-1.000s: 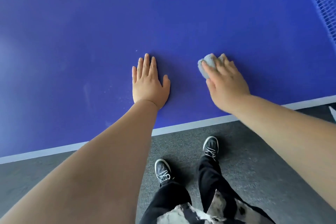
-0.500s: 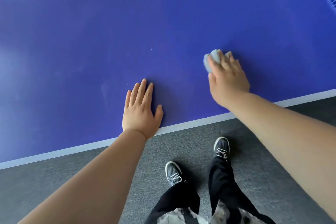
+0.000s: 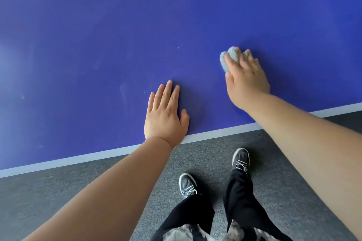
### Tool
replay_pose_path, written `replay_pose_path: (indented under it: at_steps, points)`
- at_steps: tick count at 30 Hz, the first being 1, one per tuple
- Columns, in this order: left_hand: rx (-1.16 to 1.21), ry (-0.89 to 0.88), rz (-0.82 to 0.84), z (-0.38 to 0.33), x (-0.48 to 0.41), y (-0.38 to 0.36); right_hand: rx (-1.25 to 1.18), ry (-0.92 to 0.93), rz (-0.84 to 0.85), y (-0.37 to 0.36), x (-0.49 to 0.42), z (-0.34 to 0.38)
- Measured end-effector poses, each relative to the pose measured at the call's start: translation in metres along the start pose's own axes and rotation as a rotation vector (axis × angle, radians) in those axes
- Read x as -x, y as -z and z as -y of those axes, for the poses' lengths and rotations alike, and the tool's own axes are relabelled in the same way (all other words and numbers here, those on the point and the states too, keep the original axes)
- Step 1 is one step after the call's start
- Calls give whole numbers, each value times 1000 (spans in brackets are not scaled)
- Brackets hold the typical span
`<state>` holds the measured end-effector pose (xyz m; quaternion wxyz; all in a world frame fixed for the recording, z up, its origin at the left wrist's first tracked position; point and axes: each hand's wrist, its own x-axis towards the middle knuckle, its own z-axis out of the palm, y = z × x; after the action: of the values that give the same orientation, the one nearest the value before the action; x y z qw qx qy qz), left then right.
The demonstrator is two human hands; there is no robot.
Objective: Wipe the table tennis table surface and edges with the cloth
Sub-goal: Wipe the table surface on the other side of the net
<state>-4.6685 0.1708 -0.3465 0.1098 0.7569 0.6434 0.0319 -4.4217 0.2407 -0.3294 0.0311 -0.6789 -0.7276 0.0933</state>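
On the blue table point(image 3: 137, 35), a little in from its front edge, the right hand point(image 3: 246, 78) presses down on the cloth point(image 3: 230, 57), a pale grey-blue wad bunched up under the fingers. The fingers curl over the top of it, so the cloth is gripped and pushed against the surface at once; only the far and left parts of the wad poke out past the fingertips. Over to the left, the left hand point(image 3: 164, 117) lies palm down on the table, fingers straight and close together, thumb out to the side, holding nothing. Its heel sits right at the white edge line point(image 3: 78, 159), and the wrist crosses over it. The two hands are apart, the cloth hand further in from the edge than the flat one. Faint pale smudges point(image 3: 123, 92) show on the blue just left of the flat hand. Below the edge there's grey carpet point(image 3: 78, 191), and two dark shoes point(image 3: 187, 185) with white laces under black trousers point(image 3: 241, 201), toes pointing at the table
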Motion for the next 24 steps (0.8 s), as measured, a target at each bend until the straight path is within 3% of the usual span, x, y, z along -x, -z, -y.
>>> replay_pose_path:
  at_steps: [4, 8, 10, 13, 14, 16, 21, 24]
  points:
    - [62, -10, 8, 0, 2, 8, -36, 439, 21, -22, 92, 50]
    - [172, 4, 23, 3, 4, 23, 43, 667, 156, -10, 102, 35]
    - [144, -16, 5, 18, 6, 30, 65, 519, 143, -1, 66, 20]
    - [22, -19, 5, 57, 12, 32, 27, 10, 57, 8, 8, 2]
    - [-3, 3, 11, 67, 14, 30, 32, -85, 29, 8, -3, 6]
    - [-25, 46, 13, 78, 15, 23, 35, -103, -7, 0, -5, 30]
    - [-14, 48, -15, 78, 13, 19, -35, 521, 70, -29, 94, 100]
    - [-7, 45, -13, 77, 13, 22, -5, 651, 127, -24, 89, 87]
